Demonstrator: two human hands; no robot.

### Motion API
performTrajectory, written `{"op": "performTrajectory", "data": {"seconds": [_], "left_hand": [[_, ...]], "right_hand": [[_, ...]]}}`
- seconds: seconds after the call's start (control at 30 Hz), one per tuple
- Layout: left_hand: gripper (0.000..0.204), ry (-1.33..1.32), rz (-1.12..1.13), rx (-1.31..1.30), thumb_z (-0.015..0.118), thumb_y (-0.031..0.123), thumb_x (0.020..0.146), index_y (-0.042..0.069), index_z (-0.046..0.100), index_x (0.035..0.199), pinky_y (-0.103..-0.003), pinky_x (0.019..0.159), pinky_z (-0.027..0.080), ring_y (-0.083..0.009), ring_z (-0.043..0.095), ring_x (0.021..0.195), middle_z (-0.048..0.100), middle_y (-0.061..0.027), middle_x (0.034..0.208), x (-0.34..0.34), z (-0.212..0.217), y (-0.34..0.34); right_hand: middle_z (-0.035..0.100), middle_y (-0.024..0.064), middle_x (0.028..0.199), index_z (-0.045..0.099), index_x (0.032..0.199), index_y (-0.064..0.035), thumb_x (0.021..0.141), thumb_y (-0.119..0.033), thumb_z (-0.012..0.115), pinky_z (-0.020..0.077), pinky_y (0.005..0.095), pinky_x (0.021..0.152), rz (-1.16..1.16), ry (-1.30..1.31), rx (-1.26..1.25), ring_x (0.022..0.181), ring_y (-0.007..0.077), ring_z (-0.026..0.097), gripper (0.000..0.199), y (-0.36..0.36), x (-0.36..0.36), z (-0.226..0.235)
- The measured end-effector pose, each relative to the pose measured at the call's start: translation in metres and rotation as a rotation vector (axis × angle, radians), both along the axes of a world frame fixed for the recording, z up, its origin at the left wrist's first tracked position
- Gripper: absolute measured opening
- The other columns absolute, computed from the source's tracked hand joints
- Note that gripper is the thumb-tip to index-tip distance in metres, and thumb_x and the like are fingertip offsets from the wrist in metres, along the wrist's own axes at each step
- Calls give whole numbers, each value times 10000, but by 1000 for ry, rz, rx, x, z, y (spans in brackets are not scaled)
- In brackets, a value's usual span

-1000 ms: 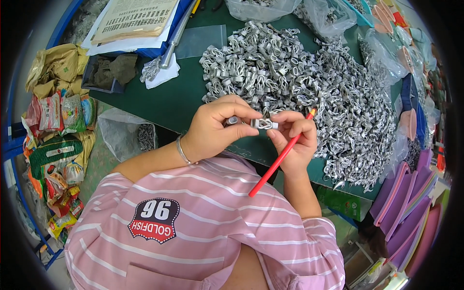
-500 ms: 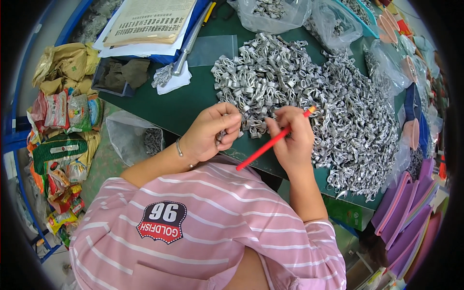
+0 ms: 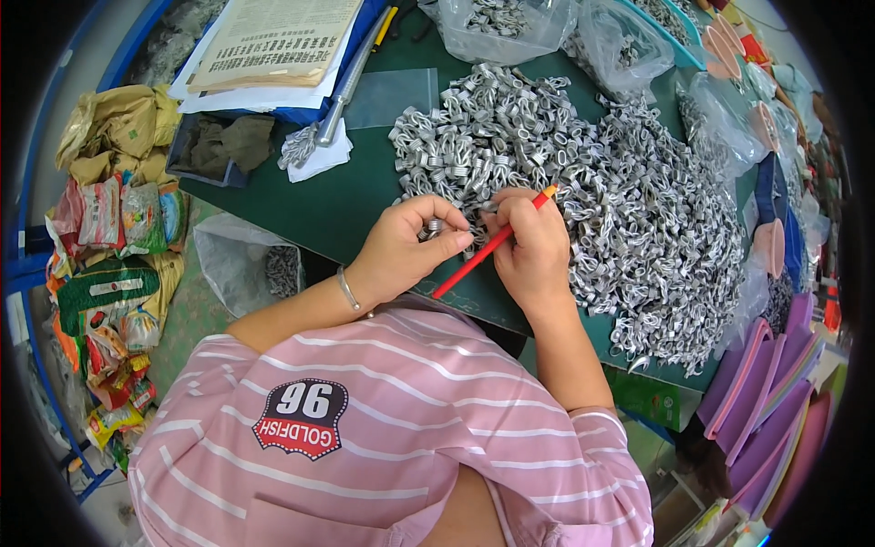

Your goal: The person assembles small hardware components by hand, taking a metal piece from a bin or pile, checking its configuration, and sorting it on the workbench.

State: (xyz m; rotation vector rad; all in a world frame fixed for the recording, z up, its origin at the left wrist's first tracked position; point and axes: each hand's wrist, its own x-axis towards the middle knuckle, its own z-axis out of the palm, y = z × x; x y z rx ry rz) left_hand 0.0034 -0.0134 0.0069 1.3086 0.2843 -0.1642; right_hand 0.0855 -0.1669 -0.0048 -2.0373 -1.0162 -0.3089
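Desk (image 3: 365, 196): green top, carrying everything listed below; the person sat at its near edge in a pink striped shirt.

Clips (image 3: 629, 191): one broad heap of small silver metal pieces, spread across the middle and right of the desk. More of the same lay in clear bags (image 3: 492, 18) at the far edge, and in a bag (image 3: 241, 264) hanging below the desk on the left.

Papers (image 3: 273, 36): a printed stack at the far left corner, with a grey tool (image 3: 351, 77) resting on a white cloth just beside it. A small flat empty bag lay between these and the heap.

Folders (image 3: 775, 392): pink and purple, stacked off the right edge. Snack wrappers (image 3: 109, 264) lay piled on the floor at left.

Left hand (image 3: 406, 246): curled, fingertips pinched on one small clip (image 3: 435, 225), held at the near rim of the heap. A thin bracelet sat on the wrist.

Right hand (image 3: 533, 246): clenched around a red pencil (image 3: 492, 243), its tip pointing up into the heap, knuckles touching the nearest pieces.

Change noted: a second earlier both hands were held together off the desk, close to the body, working one clip between them. They had since moved forward and parted, the right going into the pile. I judge that the clip in hand was finished or nearly so, and a fresh one was being picked out.
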Motion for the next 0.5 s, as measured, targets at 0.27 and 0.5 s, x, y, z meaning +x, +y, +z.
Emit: {"op": "performTrajectory", "data": {"seconds": [0.27,0.5], "left_hand": [[163,94,-49,-16,605,85,820,38,528,955,-149,388,265,-6,377,449,568,-22,666,1,2,4],[181,74,-74,60,600,89,816,8,535,965,-189,507,396,-39,518,562,612,-26,678,2,4,3]], "right_hand": [[602,91,836,477,703,-67,643,33,670,404,337,621,22,314,331,706,246,536,226,-5,-9,-2],[604,81,839,485,709,-74,623,-33,695,394,343,618,51,-81,-27,674,253,521,230,0,-3,0]]}}
